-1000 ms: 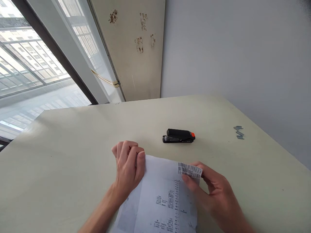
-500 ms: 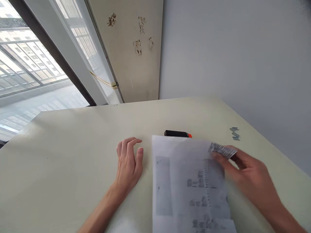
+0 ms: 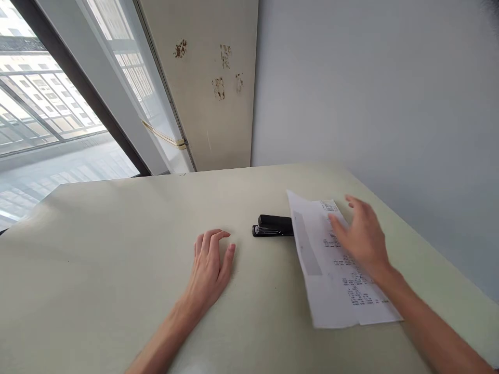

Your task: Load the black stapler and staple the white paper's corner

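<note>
Printed white sheets of paper [image 3: 331, 280] lie slanted on the right part of the table, their left edge lifted. My right hand [image 3: 364, 234], slightly blurred, is over their upper right side with thumb and fingers spread, gripping nothing. A black stapler [image 3: 273, 223] pokes out from beneath the papers' left edge; its right end is hidden. To the left of the stapler and lower, my left hand [image 3: 210, 267] rests on the table with fingers loosely curled and apart, holding nothing.
The pale table [image 3: 117, 259] reaches back to a beige panel [image 3: 210, 124] with brown marks and a grey wall [image 3: 370, 93] on the right. A window [image 3: 47, 104] with railings outside is at the left.
The papers have moved right and away from me, down onto the table, uncovering the stapler's left part. My right hand has let go of them. The small metal strips at the right are no longer visible.
</note>
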A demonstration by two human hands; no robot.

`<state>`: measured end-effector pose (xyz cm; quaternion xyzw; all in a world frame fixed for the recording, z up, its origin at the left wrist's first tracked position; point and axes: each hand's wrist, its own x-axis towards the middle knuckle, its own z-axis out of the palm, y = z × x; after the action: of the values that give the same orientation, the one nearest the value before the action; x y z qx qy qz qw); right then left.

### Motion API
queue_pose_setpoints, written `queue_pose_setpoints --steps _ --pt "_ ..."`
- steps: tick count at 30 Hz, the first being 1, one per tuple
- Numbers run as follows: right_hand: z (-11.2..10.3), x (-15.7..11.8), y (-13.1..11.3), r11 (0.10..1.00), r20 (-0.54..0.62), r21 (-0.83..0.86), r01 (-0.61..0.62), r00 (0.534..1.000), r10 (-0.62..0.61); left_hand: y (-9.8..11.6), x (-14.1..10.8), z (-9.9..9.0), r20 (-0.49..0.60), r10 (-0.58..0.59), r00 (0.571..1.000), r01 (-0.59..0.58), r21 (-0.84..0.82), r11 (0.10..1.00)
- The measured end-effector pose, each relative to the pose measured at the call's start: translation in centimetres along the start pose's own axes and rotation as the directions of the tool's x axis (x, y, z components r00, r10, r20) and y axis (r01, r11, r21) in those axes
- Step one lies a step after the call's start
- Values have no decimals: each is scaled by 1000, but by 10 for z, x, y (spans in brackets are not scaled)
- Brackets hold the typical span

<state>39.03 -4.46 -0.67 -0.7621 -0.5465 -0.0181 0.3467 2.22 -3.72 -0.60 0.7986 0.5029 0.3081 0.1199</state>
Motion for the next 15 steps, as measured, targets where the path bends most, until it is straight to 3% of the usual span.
queue_pose_setpoints --steps 2,5,15 --pt "11 -22 -6 986 157 -27 164 975 -158 -1 0 0 16 8 1000 -8 -3 1000" --pt "25 -41 -9 982 320 -42 185 933 -162 -1 1 2 34 30 999 -30 -5 1000" --pt "48 -3 14 980 328 -76 186 933 -151 -2 -2 6 62 44 997 -44 6 999"
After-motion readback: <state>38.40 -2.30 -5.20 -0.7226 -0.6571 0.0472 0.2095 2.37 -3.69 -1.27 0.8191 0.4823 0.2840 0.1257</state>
